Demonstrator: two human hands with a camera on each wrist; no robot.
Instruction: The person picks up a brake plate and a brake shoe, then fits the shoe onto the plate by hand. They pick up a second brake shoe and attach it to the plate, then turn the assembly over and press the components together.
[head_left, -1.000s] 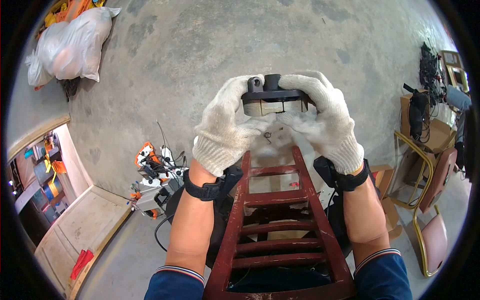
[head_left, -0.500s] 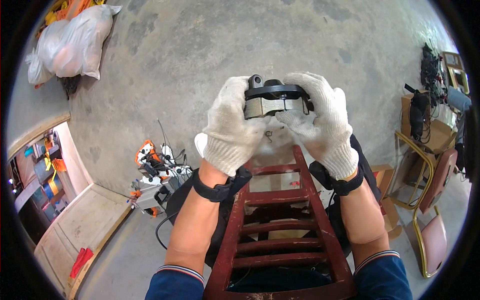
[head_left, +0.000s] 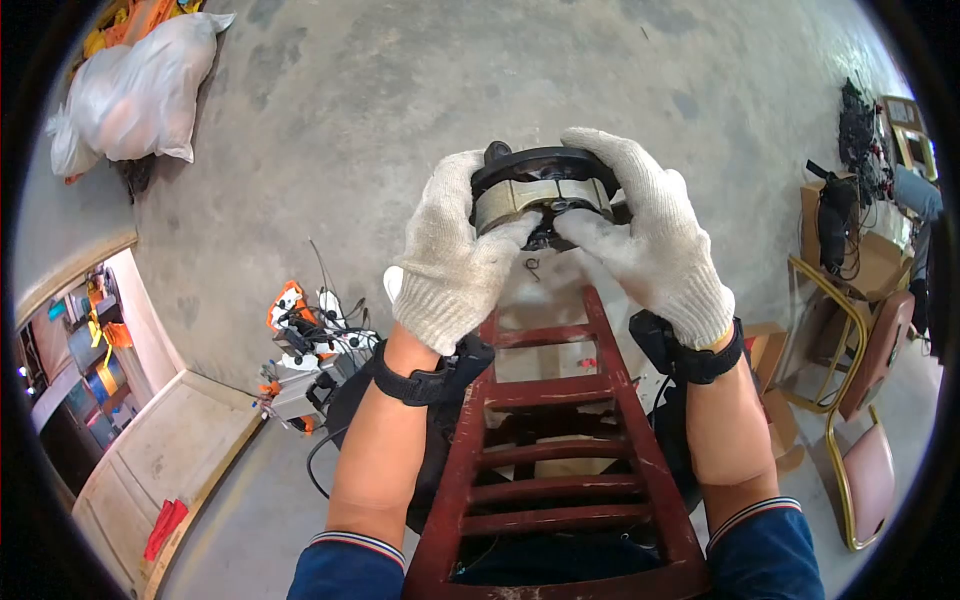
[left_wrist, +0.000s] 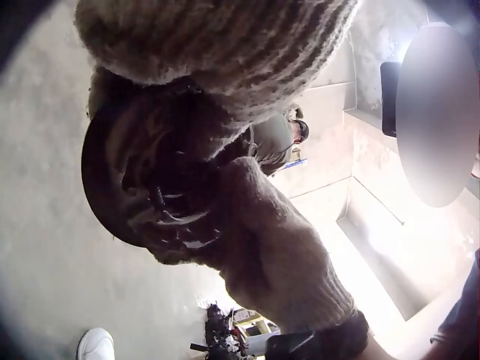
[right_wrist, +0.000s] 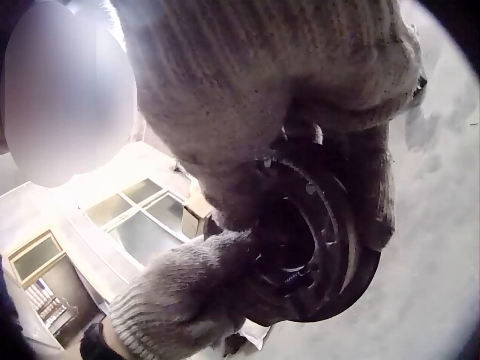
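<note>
Head view shows both gloved hands raised together with a round brake plate (head_left: 540, 190) gripped between them. The left hand (head_left: 455, 255) curls round the plate's left rim, fingers behind and thumb on the pale shoe band at the front. The right hand (head_left: 650, 235) wraps over the top and right rim, its thumb reaching to the dark hub in the middle. The plate is tilted, with its black back face turned up and away from the person.

Left wrist view has the left hand (left_wrist: 217, 45) close overhead, the plate (left_wrist: 142, 180) just under it with a spring showing inside, and the right hand (left_wrist: 277, 247) coming in from below. Right wrist view mirrors this: the right hand (right_wrist: 262, 97) covers the plate (right_wrist: 322, 247) from above, while the left hand (right_wrist: 180, 300) holds its lower edge.

Below the hands, between the forearms, stands a red slatted frame (head_left: 560, 450). Far to the left hand's side lies a white bag (head_left: 130, 85) on the concrete floor (head_left: 350, 120); beyond the right hand stands a chair (head_left: 870, 400).
</note>
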